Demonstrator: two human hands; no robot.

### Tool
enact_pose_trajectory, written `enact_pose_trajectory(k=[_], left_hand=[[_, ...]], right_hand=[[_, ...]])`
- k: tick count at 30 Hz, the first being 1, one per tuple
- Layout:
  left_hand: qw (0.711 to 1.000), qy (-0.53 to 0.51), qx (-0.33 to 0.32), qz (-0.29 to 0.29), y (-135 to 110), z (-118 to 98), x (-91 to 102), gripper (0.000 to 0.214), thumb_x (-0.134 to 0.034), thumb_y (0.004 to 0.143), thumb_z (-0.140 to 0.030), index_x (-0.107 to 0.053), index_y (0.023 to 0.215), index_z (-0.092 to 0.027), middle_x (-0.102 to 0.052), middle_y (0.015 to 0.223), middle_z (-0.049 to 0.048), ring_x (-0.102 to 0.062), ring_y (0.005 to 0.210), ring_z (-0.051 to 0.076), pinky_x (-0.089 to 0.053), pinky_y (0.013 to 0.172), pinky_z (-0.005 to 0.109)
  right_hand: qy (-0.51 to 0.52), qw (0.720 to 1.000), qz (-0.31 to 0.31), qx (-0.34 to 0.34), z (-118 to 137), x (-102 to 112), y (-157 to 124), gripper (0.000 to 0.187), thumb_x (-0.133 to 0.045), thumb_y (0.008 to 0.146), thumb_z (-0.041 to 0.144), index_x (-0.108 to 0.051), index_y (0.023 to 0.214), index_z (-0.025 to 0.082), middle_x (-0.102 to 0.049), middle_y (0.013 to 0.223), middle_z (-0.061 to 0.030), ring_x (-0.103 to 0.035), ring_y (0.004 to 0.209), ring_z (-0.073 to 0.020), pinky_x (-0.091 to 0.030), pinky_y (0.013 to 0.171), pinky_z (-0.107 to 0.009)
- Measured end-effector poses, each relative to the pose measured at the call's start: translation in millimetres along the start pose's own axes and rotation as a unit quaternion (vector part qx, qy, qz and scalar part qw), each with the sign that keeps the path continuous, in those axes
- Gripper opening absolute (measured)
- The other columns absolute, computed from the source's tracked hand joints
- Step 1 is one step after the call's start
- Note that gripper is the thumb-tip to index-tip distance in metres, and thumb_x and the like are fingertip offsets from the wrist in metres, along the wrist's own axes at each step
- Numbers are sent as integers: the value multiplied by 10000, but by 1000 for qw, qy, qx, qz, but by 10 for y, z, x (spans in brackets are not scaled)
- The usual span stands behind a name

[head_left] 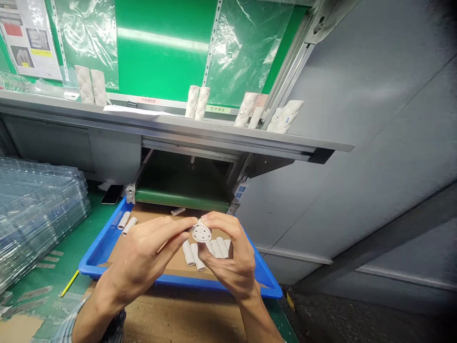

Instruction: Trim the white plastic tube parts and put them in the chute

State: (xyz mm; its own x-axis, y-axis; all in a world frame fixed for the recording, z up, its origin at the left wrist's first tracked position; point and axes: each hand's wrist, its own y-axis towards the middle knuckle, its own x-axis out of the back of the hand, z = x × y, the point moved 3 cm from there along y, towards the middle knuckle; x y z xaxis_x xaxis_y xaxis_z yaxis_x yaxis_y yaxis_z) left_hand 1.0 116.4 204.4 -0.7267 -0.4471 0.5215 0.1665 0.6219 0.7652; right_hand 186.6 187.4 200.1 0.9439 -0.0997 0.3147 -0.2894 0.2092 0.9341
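Note:
A white cylindrical part (202,233) is held up above the tray, its round end with several small holes turned towards me. My right hand (230,252) grips it from the right, fingers over the top and thumb underneath. From the left, my left hand (143,255) is closed with its index fingertip against the part's rim and the thumb just below. Behind and below the hands, several white tubes (188,253) lie in a row on the cardboard in the blue tray (178,282). Two more white tubes (124,220) lie at the tray's left side.
A green conveyor belt (182,186) ends over the tray's far side. Stacked clear plastic trays (39,209), a phone (112,194) and a yellow stick (69,283) are on the left. White tubes (197,102) stand on the metal shelf (171,127) above. A power socket (241,191) hangs right of the belt.

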Motion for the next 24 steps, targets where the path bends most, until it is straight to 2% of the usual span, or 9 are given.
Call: enact_pose_trajectory(k=[2,5,8,11,14,16,20,24], left_hand=[[999,-4,17,-27,16,2,4,292,-599,1122,-251,-694,1395,-214,-812,1172,52,-765,994,159,-584,868,231],[997,-27,56,-44,31,8,4,302,-653,1094,-309,-721,1367,-198,-785,928,20,-705,750,134,-552,658,201],[994,-82,73,-30,42,-2,-10,258,-644,1093,-323,-766,1295,-218,-623,700,-41,-507,558,100,-432,521,192],[983,-151,104,3,54,-10,-54,303,-668,1078,-387,-767,1315,-226,-526,650,-55,-398,541,101,-363,486,203],[959,-242,144,44,64,-17,-128,383,-715,1044,-457,-758,1339,-218,-624,725,-21,-438,549,98,-396,481,199],[939,-302,156,45,67,-24,-160,383,-738,1029,-472,-773,1309,-214,-654,743,-10,-481,526,88,-430,479,191],[913,-375,157,41,43,-46,-171,337,-785,1006,-432,-797,1273,-226,-617,675,-34,-536,492,79,-466,491,173],[911,-379,156,48,7,-73,-156,322,-794,1005,-381,-796,1299,-247,-639,671,-27,-578,508,83,-494,522,164]], right_hand=[[6,1000,3,-7,-2,-3,2,411,-736,923,49,-627,1271,239,-745,1107,-85,-755,1031,-259,-670,891,-427],[20,1000,4,-13,2,-12,11,414,-737,920,48,-628,1271,237,-747,1114,-88,-759,1043,-259,-674,906,-425],[47,999,4,-22,0,-34,-10,418,-731,929,59,-623,1291,238,-756,1127,-91,-768,1052,-256,-678,923,-424],[57,997,-3,-44,-18,-53,-90,518,-740,951,107,-573,1425,234,-765,1201,-107,-777,1111,-259,-676,979,-421],[70,995,-1,-67,-39,-65,-179,685,-755,972,156,-467,1590,231,-758,1295,-126,-773,1187,-262,-661,1042,-411],[100,992,9,-73,-40,-74,-201,733,-751,988,165,-421,1639,235,-765,1295,-123,-781,1176,-257,-666,1037,-400],[138,988,19,-62,4,-71,-168,690,-727,1018,166,-436,1638,249,-788,1246,-111,-799,1127,-254,-681,998,-400],[137,989,21,-55,44,-45,-158,647,-726,1040,204,-457,1627,258,-801,1223,-102,-809,1106,-249,-684,970,-382]])
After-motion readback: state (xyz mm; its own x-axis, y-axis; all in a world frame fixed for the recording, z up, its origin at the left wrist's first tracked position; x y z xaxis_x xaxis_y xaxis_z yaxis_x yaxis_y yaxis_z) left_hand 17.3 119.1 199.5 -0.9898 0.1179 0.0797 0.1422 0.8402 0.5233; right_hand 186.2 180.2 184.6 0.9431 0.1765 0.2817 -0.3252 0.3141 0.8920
